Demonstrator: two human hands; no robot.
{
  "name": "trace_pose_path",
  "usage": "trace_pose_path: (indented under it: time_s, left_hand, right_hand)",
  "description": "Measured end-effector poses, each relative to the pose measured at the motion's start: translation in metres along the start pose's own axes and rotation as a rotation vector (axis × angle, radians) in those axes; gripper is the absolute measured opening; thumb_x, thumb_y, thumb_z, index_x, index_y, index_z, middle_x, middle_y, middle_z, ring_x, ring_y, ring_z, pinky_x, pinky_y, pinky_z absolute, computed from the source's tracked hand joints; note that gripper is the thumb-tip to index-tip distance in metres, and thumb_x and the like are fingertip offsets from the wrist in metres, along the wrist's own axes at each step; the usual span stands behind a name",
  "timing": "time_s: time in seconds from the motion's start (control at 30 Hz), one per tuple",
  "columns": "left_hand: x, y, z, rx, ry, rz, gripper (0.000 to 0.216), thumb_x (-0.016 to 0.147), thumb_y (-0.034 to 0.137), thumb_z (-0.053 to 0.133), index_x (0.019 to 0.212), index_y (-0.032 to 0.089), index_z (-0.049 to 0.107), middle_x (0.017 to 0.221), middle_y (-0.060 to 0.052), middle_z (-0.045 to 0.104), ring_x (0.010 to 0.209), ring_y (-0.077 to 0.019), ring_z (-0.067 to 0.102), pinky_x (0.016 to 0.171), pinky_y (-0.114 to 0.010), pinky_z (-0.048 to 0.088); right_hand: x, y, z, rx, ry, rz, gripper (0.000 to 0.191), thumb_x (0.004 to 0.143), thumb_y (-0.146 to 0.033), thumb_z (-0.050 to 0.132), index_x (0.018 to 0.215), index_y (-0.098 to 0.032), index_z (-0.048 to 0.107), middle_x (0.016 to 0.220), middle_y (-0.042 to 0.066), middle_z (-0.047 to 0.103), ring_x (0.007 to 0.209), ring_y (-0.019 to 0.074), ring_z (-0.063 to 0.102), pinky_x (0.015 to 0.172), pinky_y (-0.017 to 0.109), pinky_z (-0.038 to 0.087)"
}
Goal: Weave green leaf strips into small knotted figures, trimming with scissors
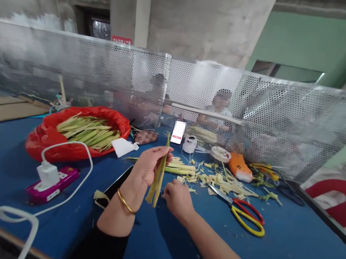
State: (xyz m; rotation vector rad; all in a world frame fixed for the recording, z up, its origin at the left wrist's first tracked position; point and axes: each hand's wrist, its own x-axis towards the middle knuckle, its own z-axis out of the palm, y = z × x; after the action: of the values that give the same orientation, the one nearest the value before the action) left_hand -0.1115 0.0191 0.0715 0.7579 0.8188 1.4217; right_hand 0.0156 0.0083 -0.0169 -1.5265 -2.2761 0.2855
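Note:
My left hand [148,163] is raised above the blue table [270,258], fingers closed around a folded green-yellow leaf strip [158,176] held upright. A gold bangle sits on that wrist. My right hand [177,197] is lower, just right of the strip's bottom end, fingers curled and pinching near it; what it grips is too small to name. Behind the hands lie cut leaf strips [179,167] and scattered trimmings [220,181].
A red bag [50,143] full of green leaves sits at the left. A white charger on a pink power strip [52,179] with cable lies nearer. Red-and-yellow scissors [247,212], an orange tool [240,167], tape rolls and a phone [178,132] lie by the perforated screen [103,70]. People sit behind it.

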Motion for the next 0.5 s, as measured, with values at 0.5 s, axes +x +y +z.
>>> trace_pose_path:
  time_s: [0.5]
  left_hand:
    - [-0.009, -0.011, 0.018, 0.134, -0.123, 0.014, 0.018, 0.06, 0.025, 0.08, 0.07, 0.012, 0.07, 0.063, -0.001, 0.065, 0.057, -0.0077, 0.056, 0.061, -0.019, 0.047]
  right_hand:
    - [-0.044, 0.059, -0.057, 0.769, 0.306, 0.123, 0.019, 0.083, -0.038, 0.052, 0.074, -0.022, 0.049, 0.059, -0.002, 0.059, 0.058, 0.0148, 0.056, 0.061, 0.029, 0.046]
